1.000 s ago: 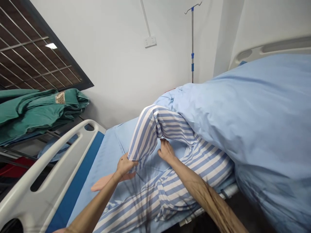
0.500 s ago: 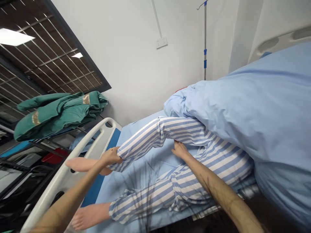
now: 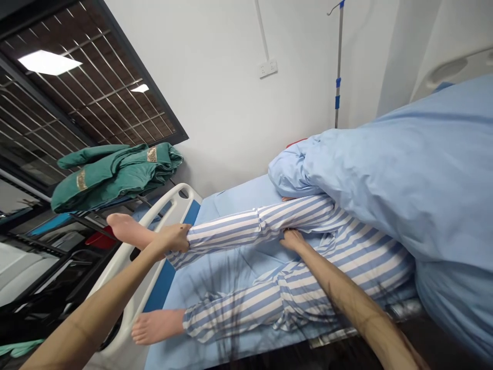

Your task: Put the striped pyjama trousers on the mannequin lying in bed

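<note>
A figure in blue-and-white striped trousers lies on the bed; whether it is a person or a manikin I cannot tell. My left hand [image 3: 174,238] is closed round the lower end of the far leg [image 3: 227,229], at the ankle. That leg is held nearly straight above the sheet, its bare foot [image 3: 129,229] over the footboard. Beneath the same leg, just above the knee, my right hand [image 3: 293,240] supports it, the fingers partly hidden by the cloth. The near leg [image 3: 246,308] lies stretched on the mattress, its bare foot [image 3: 158,327] toward the footboard.
A light blue quilt [image 3: 385,169] covers the figure's upper part. The white footboard [image 3: 134,288] bounds the bed at left. Beyond it a folded green garment [image 3: 115,172] lies on a rack. An IV pole [image 3: 339,67] stands by the wall.
The far leg has gone from bent at the knee to nearly straight, its foot tipping upward. Both hands keep hold of it. The view has shifted slightly left.
</note>
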Motion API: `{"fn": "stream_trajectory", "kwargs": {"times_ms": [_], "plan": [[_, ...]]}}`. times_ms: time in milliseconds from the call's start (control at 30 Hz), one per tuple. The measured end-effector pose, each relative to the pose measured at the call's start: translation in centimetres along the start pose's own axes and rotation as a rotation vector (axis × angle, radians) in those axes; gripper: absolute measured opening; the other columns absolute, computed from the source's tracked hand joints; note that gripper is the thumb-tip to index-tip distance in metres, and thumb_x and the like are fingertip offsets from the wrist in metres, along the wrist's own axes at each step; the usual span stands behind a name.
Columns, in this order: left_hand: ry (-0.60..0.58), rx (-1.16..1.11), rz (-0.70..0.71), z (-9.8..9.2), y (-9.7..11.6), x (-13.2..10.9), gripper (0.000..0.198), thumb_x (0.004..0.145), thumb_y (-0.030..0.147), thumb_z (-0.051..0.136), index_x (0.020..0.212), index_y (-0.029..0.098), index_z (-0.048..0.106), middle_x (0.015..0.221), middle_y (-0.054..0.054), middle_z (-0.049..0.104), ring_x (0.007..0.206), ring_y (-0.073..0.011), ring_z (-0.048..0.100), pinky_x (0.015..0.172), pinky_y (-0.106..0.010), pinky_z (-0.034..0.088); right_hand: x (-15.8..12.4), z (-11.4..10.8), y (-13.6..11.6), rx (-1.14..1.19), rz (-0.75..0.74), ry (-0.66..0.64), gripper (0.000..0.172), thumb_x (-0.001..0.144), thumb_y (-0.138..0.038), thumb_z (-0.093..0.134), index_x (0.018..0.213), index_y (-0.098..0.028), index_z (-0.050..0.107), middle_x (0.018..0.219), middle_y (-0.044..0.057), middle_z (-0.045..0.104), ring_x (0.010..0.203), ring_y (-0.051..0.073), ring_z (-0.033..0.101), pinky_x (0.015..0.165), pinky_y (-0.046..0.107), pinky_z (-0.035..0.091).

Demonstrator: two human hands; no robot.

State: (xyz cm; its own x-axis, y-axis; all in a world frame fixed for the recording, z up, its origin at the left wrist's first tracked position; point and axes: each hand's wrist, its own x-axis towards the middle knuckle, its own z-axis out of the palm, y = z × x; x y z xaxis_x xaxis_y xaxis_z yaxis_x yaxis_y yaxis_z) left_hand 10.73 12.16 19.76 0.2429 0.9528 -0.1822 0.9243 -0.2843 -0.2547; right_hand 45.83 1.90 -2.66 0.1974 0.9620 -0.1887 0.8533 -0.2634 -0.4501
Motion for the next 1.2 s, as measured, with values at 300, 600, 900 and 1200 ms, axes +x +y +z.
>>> {"fn": "stream_trajectory", "kwargs": {"times_ms": [300,600,900,1200], "plan": [[0.003,-0.113,-0.058,4.0,3.4,-1.2,0.049,0.058,0.024,0.066,0.107,0.021,0.060,0.106,-0.008,0.071,0.094,-0.0271,0.066,0.066,-0.028,0.045,-0.3,-2.0,-0.2,0.054,0.052,0.191,0.052,0.087,-0.025,0.049,0.135,-0.005,0.050,0.126,0.024,0.063,0.116,0.032,0.061,0.093,0.038,0.047],[0.140,-0.642,-0.060,8.5,16.5,0.1,0.037,0.059,0.020,0.068,0.097,0.019,0.063,0.093,-0.007,0.072,0.082,-0.0215,0.066,0.060,-0.027,0.043,-0.2,-1.5,0.1,0.075,0.047,0.267,0.082,0.084,-0.023,0.054,0.157,-0.009,0.018,0.162,0.022,0.020,0.143,0.035,0.030,0.104,0.040,0.043],[0.140,-0.622,-0.070,8.2,16.7,0.7,0.045,0.057,0.023,0.071,0.101,0.019,0.063,0.096,-0.005,0.073,0.083,-0.0206,0.066,0.058,-0.026,0.042,-0.2,-1.4,0.5,0.070,0.035,0.238,0.080,0.085,-0.022,0.053,0.156,-0.006,0.020,0.160,0.023,0.023,0.141,0.035,0.031,0.105,0.039,0.040],[0.123,-0.450,-0.003,5.2,13.2,1.0,0.047,0.058,0.024,0.069,0.104,0.020,0.065,0.093,-0.005,0.074,0.082,-0.0214,0.068,0.055,-0.024,0.041,0.0,-1.0,0.8,0.018,0.058,0.216,0.079,0.084,-0.024,0.054,0.155,-0.006,0.025,0.159,0.022,0.027,0.140,0.034,0.035,0.105,0.038,0.041]]}}
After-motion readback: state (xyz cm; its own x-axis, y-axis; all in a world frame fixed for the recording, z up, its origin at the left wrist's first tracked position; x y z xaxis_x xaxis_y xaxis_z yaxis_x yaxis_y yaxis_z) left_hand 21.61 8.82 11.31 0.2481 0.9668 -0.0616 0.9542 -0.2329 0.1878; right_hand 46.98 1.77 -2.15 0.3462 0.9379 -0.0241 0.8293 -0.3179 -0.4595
